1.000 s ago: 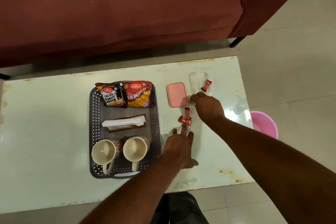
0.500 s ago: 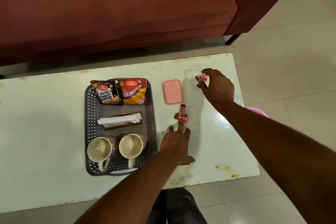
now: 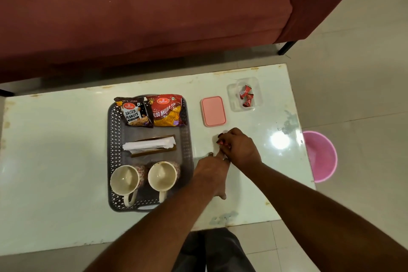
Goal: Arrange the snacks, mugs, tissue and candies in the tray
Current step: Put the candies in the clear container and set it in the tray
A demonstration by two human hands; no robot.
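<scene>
Curling over the remaining red-wrapped candies on the desk, the right hand has its fingers bent down around them, seemingly pinching them up, though how firm the hold is cannot be told from this angle. The left hand lies flat and spread on the pale glossy desk just right of the tray, empty, its fingertips touching the right hand, probably to steady or corral the candies. Two more red candies sit inside a small clear plastic box near the desk's far right corner, with its pink rectangular lid lying apart beside it; the box likely stands open so that every candy can go in before it is closed and carried to the tray. The dark grey perforated plastic tray already holds a black salted-peanuts packet and a red snack packet side by side at its far end, a white tissue stack in a brown holder in the middle, and two cream mugs upright at the near end with handles toward the person, leaving little free floor. The desk is worn, with rust-like stains at its edges and a bright light glare. Beyond it stands a maroon sofa; pale floor tiles and a pink plastic bucket lie to the right.
</scene>
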